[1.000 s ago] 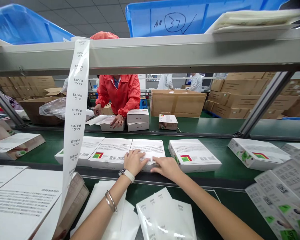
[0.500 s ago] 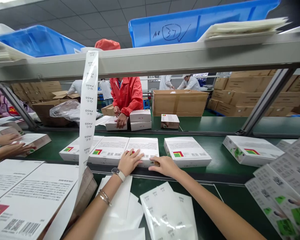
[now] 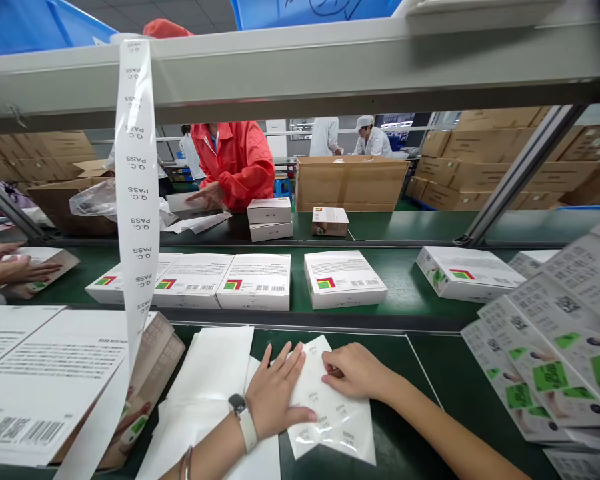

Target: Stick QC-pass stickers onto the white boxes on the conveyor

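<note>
Both hands have left the third box (image 3: 254,283) of the belt row since the earlier frame and come down to the sticker sheets (image 3: 333,430) on the table (image 3: 453,367). These lie overlapping, their top corner just short of the table's far edge.

Left hand (image 3: 276,399): spread, palm down, pressing the sheets' left side; nothing grasped. Right hand (image 3: 353,373): fingers curled, thumb and forefinger together over the upper right of the sheets. Whether a sticker is pinched there cannot be told.

Status, as judged: peeling is in hand and not confirmed complete, since no loose sticker shows. Placing a sticker on a box would remain. Three boxes stand side by side, touching, along the belt's (image 3: 403,303) near edge, the first partly hidden by the hanging strip (image 3: 139,200); a fourth box (image 3: 345,280) stands just apart, right of them. Which of these already bear a sticker cannot be read.

Stock on the table: plenty of print remains on the sheets; white paper (image 3: 215,373) lies left of them, large boxes (image 3: 55,373) towards the left edge.
</note>
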`<action>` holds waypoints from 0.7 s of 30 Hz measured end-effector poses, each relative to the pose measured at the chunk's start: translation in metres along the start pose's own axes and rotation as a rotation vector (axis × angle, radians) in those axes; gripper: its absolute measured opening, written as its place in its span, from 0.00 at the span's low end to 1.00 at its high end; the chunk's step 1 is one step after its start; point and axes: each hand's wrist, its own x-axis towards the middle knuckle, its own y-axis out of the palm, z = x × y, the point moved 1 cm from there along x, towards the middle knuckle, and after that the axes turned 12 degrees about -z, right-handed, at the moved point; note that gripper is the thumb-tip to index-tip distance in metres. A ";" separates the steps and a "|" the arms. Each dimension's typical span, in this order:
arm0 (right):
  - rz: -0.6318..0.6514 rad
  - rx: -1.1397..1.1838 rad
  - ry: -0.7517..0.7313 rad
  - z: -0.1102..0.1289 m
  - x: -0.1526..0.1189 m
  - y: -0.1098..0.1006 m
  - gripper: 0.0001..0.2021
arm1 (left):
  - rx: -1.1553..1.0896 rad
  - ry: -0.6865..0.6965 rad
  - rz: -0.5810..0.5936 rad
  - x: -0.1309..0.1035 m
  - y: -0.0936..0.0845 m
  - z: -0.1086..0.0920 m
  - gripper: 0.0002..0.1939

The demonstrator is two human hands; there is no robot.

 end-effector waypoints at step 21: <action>-0.485 0.458 0.254 -0.083 0.051 -0.062 0.15 | 0.003 0.045 -0.230 0.047 -0.046 0.015 0.40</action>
